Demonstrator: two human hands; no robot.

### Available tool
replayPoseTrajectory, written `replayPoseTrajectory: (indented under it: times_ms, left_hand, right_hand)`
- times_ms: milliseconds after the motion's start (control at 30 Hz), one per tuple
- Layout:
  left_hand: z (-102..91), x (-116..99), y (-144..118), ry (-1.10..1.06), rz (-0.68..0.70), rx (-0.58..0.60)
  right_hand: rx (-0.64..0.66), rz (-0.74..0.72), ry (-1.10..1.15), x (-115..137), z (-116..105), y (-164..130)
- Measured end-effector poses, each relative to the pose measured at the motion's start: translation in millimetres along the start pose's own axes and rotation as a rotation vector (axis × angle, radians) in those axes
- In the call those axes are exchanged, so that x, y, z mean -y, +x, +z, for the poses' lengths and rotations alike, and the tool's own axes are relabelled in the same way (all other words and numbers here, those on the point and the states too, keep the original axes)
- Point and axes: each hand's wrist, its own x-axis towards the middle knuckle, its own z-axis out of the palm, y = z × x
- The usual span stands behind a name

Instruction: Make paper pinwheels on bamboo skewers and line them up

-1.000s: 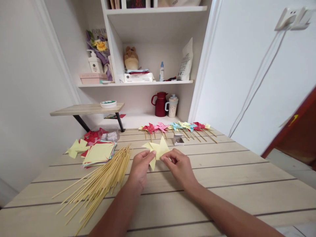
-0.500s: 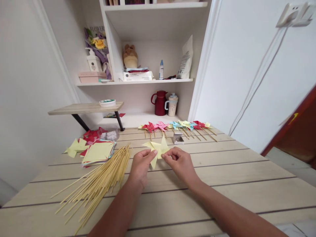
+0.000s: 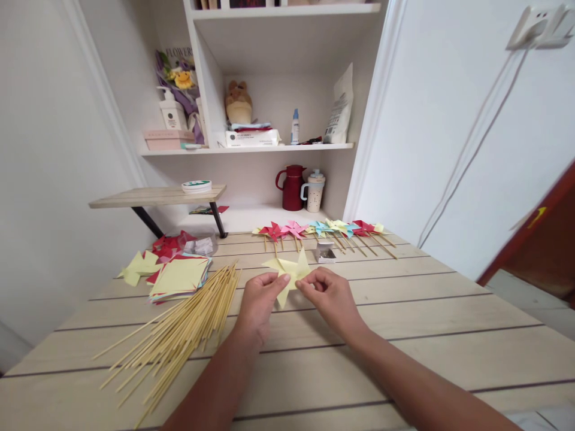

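Note:
A pale yellow paper pinwheel [image 3: 291,268] is held up over the table between both hands. My left hand [image 3: 260,299] grips its left side, thumb on top of the paper. On the right, the thumb and fingertips of my right hand [image 3: 330,299] are pinched together at the pinwheel's right edge. Whether a small pin is in that pinch is hidden. Just beyond the hands stands a small open box [image 3: 325,252] with dark contents. Finished pinwheels on sticks [image 3: 294,230], in red, pink, blue and yellow, lie in a row behind it.
Left of my hands, many thin wooden sticks [image 3: 188,329] lie fanned out. Behind them are a stack of paper squares [image 3: 179,278], a yellow pinwheel blade [image 3: 138,267] and red folded papers [image 3: 173,244]. A small raised stand [image 3: 153,196] and a red jug [image 3: 293,188] are farther back.
The hands and the yellow pinwheel have barely shifted, slightly to the right along with the whole view. Both hands keep the same hold.

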Motion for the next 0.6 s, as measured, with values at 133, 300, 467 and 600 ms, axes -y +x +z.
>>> replayPoseTrajectory:
  times_ms: [133,300,467,600]
  left_hand:
    - [1.0,-2,-1,0.022,0.011,0.004]
    - [1.4,-2,-2,0.05,0.042,0.02]
    - [1.9,-5,-1,0.127,0.1,-0.075]
    - [2.3,-12,1,0.299,0.217,-0.142]
  right_hand:
    - [-0.002,-0.006,0.011,-1,0,0]
    - [0.012,0.002,0.032,-2,0,0]
    - [0.043,-0.011,0.045,-4,0,0]
    - [-0.041,-0.176,-0.029,-4,-2,-1]
